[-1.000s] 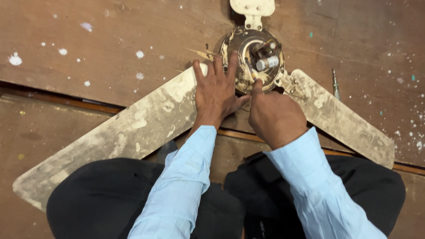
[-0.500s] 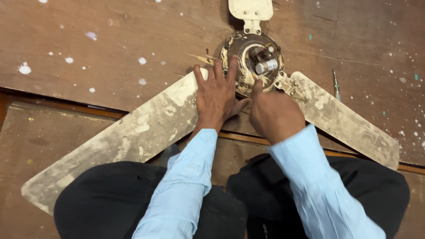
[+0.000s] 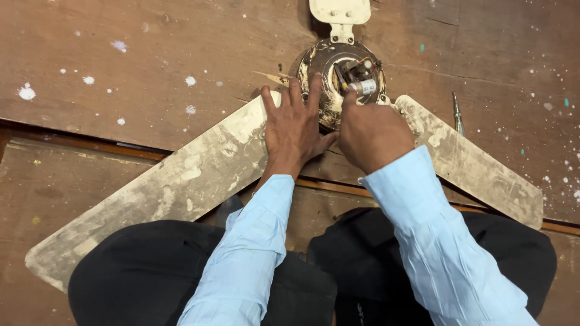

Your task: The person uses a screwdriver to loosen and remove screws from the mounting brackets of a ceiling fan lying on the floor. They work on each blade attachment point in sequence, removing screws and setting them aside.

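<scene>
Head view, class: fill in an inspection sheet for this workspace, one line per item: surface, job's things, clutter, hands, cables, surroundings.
Surface: brown wooden boards, flecked with white paint.
Job's things: ceiling fan motor hub, open and dirty; three dusty blades, the long left blade the largest in view.
Clutter: screwdriver-like tool beside the right blade.
Hands: left hand flat on hub edge and blade root; right hand fingers at the hub's centre parts.
Cables: short wires inside the hub, unclear.
Surroundings: nothing seen.
</scene>
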